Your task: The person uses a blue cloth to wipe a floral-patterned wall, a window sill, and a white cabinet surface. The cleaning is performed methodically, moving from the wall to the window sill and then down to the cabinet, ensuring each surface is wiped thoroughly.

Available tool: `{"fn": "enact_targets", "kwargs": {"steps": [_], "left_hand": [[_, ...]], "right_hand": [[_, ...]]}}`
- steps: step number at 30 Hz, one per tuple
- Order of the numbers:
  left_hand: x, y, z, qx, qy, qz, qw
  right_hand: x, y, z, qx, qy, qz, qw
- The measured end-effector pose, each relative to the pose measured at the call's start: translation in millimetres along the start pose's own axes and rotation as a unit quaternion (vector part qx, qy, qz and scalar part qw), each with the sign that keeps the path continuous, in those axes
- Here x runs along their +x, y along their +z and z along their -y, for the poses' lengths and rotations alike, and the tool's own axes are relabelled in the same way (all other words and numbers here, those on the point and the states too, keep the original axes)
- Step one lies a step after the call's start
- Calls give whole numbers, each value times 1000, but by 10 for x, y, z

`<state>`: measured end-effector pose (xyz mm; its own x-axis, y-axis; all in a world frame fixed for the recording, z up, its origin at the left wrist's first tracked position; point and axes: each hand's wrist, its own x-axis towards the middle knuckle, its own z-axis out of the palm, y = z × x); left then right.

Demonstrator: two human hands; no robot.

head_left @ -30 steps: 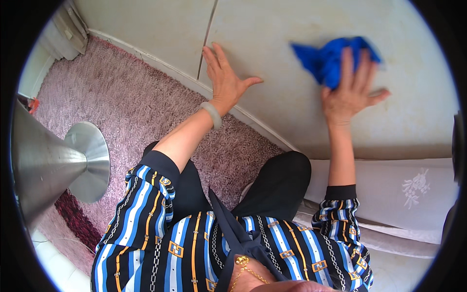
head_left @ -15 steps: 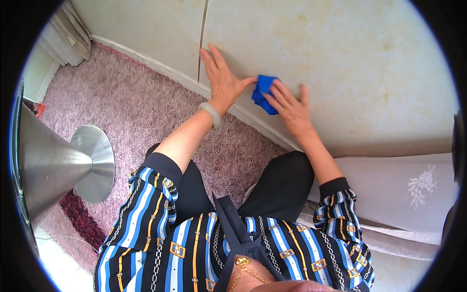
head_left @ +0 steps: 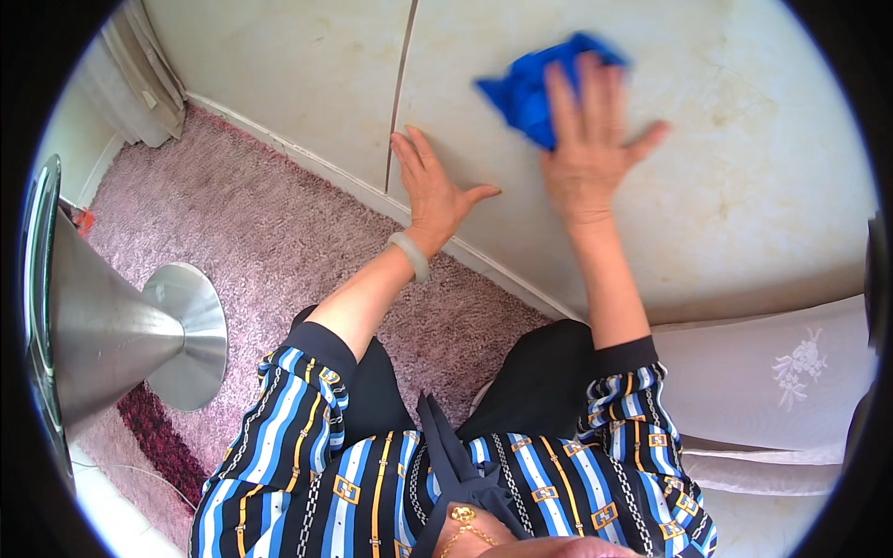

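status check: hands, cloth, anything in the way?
Left hand flat on the pale marbled panel, empty. Right hand pressing the crumpled blue cloth against that panel. Nothing in the cloth's way.

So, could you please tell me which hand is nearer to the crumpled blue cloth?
The right hand presses on the crumpled blue cloth; the left hand lies flat, apart, lower left.

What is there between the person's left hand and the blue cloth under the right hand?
In the head view, only bare pale floor tile separates the left hand from the blue cloth. The right hand presses on the cloth; a tile seam runs just left of the left hand.
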<state>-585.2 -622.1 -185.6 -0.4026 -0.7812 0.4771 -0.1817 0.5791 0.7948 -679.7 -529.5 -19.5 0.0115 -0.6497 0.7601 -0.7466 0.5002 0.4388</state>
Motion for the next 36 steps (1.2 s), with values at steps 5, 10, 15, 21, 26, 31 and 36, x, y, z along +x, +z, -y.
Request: {"fn": "enact_targets", "kwargs": {"steps": [5,10,15,21,26,31,36], "left_hand": [[-24,21,131,28,17,11,999],[-11,-153,-86,27,5,5,1000],[-35,-134,-52,33,7,0,999],[-32,-94,-50,23,18,3,1000],[-28,17,143,58,63,-5,996],[-96,-111,-11,56,15,14,998],[76,-68,-113,79,19,43,996]], "right_hand": [[-841,193,225,27,-176,137,974],[-304,-10,-4,39,-117,41,992],[810,-460,42,12,18,-65,998],[199,89,397,86,-106,39,990],[-673,266,538,110,-198,148,963],[-57,-53,268,160,-28,-16,987],[1039,-387,-131,36,90,-212,972]]}}
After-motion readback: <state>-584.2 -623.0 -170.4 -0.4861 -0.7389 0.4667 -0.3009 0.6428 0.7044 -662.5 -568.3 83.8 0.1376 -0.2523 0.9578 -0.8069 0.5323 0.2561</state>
